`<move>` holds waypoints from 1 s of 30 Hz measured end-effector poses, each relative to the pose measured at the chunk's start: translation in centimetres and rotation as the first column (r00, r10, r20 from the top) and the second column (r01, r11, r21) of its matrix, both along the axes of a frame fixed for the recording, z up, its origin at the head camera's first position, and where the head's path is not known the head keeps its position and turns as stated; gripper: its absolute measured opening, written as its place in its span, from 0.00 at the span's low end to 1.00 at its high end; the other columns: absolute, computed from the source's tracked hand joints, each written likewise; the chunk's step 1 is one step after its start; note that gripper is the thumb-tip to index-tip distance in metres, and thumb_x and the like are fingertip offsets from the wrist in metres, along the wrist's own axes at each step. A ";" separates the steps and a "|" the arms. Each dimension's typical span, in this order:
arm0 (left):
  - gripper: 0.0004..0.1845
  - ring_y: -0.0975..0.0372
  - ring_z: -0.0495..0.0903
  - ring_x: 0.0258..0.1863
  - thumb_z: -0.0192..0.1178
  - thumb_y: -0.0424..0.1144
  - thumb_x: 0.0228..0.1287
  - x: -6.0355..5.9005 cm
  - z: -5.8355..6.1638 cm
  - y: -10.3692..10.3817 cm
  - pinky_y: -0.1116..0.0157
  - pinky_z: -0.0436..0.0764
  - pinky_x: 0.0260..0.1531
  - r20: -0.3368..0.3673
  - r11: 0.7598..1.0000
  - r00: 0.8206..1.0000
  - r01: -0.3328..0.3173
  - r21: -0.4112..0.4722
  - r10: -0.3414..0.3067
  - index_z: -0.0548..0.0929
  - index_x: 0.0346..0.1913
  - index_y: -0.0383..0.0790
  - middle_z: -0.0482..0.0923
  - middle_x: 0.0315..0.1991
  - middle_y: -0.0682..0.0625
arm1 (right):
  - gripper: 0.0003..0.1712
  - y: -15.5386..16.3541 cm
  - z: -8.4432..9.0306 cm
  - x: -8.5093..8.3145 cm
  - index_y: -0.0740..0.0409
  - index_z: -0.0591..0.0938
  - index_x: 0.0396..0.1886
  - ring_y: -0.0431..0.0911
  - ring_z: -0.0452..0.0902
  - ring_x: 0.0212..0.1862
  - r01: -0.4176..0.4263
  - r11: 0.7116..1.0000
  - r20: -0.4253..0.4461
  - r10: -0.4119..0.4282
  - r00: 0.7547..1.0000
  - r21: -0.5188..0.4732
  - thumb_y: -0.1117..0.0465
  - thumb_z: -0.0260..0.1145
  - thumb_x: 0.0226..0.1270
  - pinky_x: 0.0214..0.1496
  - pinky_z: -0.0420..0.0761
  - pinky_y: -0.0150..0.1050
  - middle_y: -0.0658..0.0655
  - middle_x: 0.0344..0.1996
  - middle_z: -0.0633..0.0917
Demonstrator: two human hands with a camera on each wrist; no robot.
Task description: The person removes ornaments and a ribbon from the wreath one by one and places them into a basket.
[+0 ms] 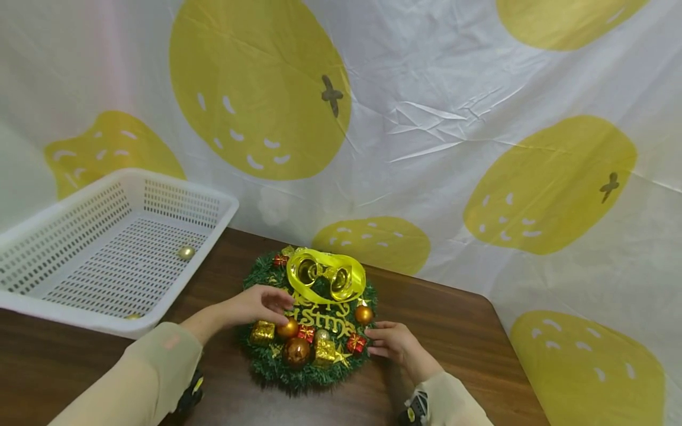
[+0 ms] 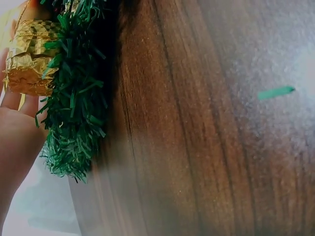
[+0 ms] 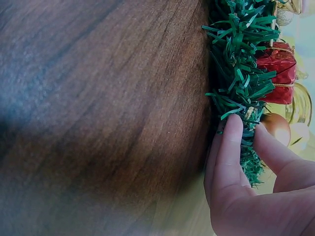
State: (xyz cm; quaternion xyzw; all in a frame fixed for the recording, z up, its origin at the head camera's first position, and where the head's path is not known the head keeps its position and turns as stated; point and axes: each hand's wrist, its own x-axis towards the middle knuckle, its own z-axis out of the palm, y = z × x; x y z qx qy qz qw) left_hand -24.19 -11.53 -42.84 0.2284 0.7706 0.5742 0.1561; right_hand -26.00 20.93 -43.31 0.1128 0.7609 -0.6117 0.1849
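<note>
Between my hands lay a round tinsel wreath (image 1: 322,319), bristly, bearing a smooth brown ball (image 1: 296,352) and a crinkled gold box (image 1: 262,333). My right hand (image 1: 396,344) pinched the wreath's edge; my left hand (image 1: 256,305) curved loosely above, its thumb apart.

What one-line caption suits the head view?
Left hand and right hand at opposite sides of a decorated Christmas wreath, white basket to the left.
</note>
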 end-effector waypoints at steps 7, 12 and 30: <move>0.27 0.50 0.78 0.50 0.67 0.37 0.55 -0.1 -0.3 0.0 0.59 0.81 0.47 0.012 1.000 1.000 0.022 -0.014 -0.022 0.76 0.57 0.28 0.76 0.55 0.34 | 0.33 0.0 0.0 -0.1 0.79 0.61 0.63 0.44 0.71 0.29 0.007 1.000 0.004 -0.007 1.000 0.014 0.72 0.62 0.61 0.33 0.85 0.35 0.56 0.29 0.73; 0.26 0.51 0.78 0.50 0.67 0.36 0.54 0.0 -0.2 0.1 0.61 0.81 0.46 0.003 0.998 0.999 0.050 -0.040 -0.049 0.77 0.56 0.28 0.77 0.54 0.35 | 0.34 0.0 0.0 -0.1 0.79 0.60 0.64 0.44 0.72 0.29 -0.002 1.000 0.003 0.002 1.000 0.017 0.71 0.63 0.61 0.34 0.85 0.36 0.56 0.30 0.73; 0.22 0.56 0.77 0.50 0.66 0.38 0.55 0.0 -0.2 0.0 0.64 0.79 0.47 -0.029 0.995 0.997 0.066 -0.081 -0.069 0.80 0.53 0.33 0.79 0.53 0.40 | 0.35 0.2 0.0 -0.2 0.80 0.58 0.65 0.41 0.72 0.25 -0.022 1.000 0.008 0.022 1.000 0.004 0.71 0.62 0.62 0.31 0.84 0.33 0.53 0.27 0.75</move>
